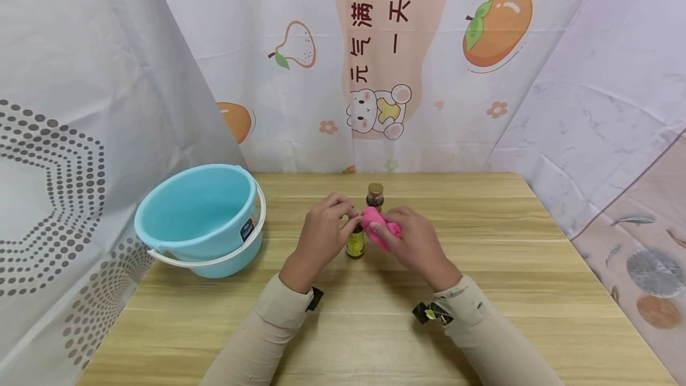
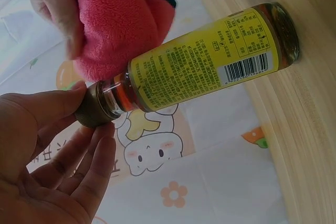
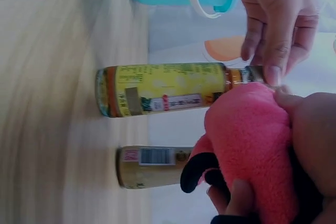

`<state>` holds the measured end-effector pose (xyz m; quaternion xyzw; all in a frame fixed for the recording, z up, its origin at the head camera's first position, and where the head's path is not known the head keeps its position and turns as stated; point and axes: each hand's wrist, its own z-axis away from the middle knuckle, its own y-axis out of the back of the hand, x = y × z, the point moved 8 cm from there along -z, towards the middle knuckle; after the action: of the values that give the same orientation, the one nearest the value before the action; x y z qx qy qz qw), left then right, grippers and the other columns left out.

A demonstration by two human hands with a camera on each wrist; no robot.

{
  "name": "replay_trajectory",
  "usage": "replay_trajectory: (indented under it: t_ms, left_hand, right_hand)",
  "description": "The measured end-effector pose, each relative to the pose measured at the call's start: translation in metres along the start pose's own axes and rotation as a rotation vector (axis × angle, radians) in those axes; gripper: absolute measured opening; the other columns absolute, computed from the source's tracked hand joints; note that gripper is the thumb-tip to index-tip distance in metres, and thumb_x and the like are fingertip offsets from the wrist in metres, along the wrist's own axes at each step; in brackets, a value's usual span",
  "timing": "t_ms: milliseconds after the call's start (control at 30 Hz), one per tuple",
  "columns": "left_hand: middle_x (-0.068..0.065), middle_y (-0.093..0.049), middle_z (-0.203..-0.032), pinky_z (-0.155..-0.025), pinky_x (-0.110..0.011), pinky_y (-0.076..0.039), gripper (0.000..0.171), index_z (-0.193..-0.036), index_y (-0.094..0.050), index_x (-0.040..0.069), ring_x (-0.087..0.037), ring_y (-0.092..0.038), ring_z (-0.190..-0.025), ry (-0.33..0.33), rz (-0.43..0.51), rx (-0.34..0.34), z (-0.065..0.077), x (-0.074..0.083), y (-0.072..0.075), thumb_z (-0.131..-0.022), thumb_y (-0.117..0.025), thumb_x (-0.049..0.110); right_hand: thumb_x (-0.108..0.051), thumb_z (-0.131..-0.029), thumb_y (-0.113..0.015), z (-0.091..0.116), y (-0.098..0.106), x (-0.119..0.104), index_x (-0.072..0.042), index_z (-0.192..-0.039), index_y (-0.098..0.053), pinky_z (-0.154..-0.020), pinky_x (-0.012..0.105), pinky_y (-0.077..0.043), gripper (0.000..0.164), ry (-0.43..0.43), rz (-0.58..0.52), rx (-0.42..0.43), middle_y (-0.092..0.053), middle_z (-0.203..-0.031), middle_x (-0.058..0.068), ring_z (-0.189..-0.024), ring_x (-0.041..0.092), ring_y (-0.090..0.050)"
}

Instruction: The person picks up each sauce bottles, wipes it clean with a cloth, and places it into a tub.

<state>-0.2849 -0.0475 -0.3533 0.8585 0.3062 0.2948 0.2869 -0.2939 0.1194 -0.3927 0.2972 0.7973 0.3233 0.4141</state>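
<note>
On wooden table (image 1: 514,279), curtain (image 1: 300,94) behind, left hand (image 1: 324,228) gripping bottle (image 1: 355,244), right hand (image 1: 415,242) gripping cloth (image 1: 371,217)

wood-grain table (image 1: 493,255) | fruit-print curtain (image 1: 300,100) behind | dotted curtain (image 1: 59,142) left | marbled curtain (image 1: 584,100) right

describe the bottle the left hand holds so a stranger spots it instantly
Right of the blue bucket on the wooden table, find the left hand. It grips a slim bottle by the cap. Its bright yellow label sets it apart from the second bottle behind it, whose label is dull gold.
</note>
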Motion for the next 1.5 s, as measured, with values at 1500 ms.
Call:
replay_trajectory:
  t_ms: [1500]
  left_hand:
    - [0.001,-0.074,-0.101,-0.079,-0.027,-0.062,0.008,-0.086,-0.078,0.012,-0.014,-0.073,-0.093,-0.027,-0.088,-0.01,-0.001,0.003,0.002,-0.089,-0.084,0.017]
  right_hand:
    - [-0.039,-0.099,-0.068,0.008,-0.045,0.027,-0.022,-0.057,-0.051,-0.049,0.027,-0.035,0.048,-0.149,0.064,-0.285,-0.045,-0.061,-0.004,-0.055,0.011,-0.043]
